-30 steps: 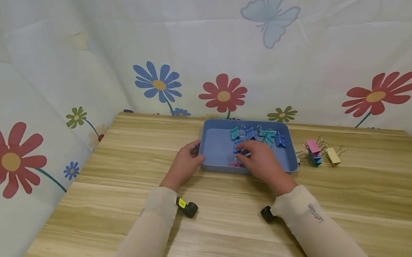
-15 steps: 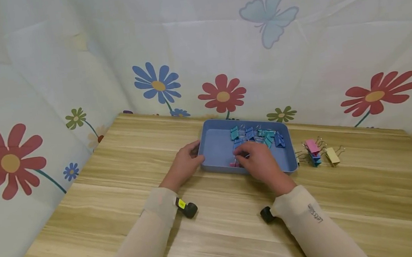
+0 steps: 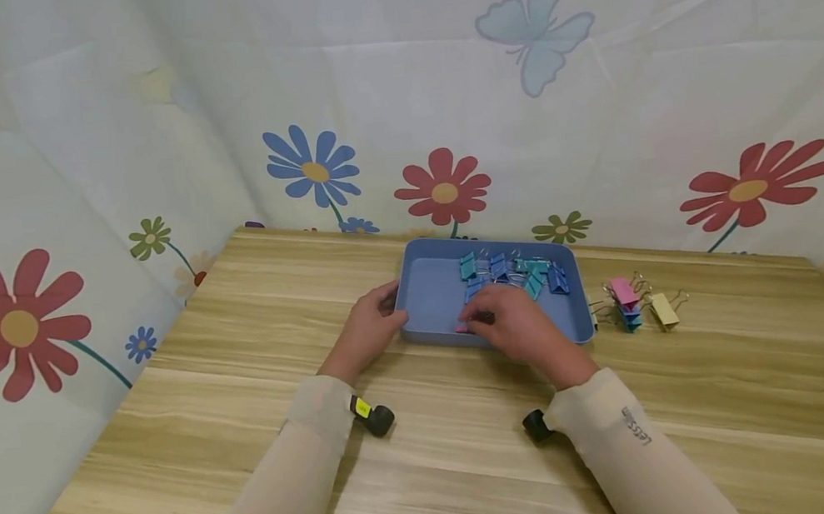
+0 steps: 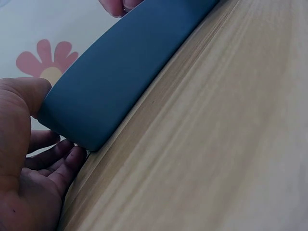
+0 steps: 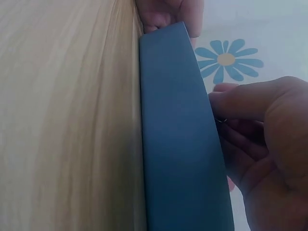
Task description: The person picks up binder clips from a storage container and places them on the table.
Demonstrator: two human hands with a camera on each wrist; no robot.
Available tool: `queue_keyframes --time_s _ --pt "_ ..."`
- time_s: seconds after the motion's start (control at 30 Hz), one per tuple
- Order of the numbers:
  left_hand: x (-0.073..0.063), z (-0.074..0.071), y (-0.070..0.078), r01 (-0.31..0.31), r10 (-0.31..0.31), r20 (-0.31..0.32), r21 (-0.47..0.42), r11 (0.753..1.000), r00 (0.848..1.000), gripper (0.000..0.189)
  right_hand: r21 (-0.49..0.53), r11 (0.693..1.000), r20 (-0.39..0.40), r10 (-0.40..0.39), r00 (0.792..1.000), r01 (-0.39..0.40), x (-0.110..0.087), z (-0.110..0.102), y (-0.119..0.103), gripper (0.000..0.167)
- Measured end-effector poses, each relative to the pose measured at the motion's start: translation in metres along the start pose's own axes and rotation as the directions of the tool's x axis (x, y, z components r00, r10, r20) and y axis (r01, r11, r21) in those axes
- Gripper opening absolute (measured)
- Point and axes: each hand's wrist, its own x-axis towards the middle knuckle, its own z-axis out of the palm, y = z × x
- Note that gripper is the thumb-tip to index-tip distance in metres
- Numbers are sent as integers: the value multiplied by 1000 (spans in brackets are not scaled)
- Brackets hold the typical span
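A blue tray lies on the wooden table, seen from outside in both wrist views. My left hand holds its near left corner, thumb at the rim and fingers around the outer side. Inside the front wall, my right hand pinches a pink binder clip, mostly hidden by the fingers. Beyond that hand, several teal binder clips and blue binder clips lie in the tray's middle and right part. From the right wrist, the thumb and bent fingers appear just past the tray wall.
On the table right of the tray, a pink binder clip sits over blue and teal ones, with a yellow binder clip beside them. A flower-printed curtain stands behind the table's back edge.
My right thumb and fingertips have come together on the pink binder clip, and it has shifted slightly left with them. The left hand and the tray stay in place.
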Motion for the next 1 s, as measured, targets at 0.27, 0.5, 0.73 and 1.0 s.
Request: queue_keyframes --time_s 0.27,0.5,0.73,1.0 --pt "0 0 0 4 -4 1 3 1000 1000 63 -27 998 -1 -59 998 59 -2 -6 -6 10" --pt "-1 0 1 24 -24 0 5 1000 1000 63 10 1000 -27 11 1000 -11 -7 -24 -4 12" --pt "1 1 -1 17 -17 -2 1 1000 1000 64 -22 999 -112 23 993 -26 -14 -40 4 13" --pt "2 2 -3 15 -15 -9 5 1000 1000 64 15 997 -142 84 986 -82 -21 -61 9 16"
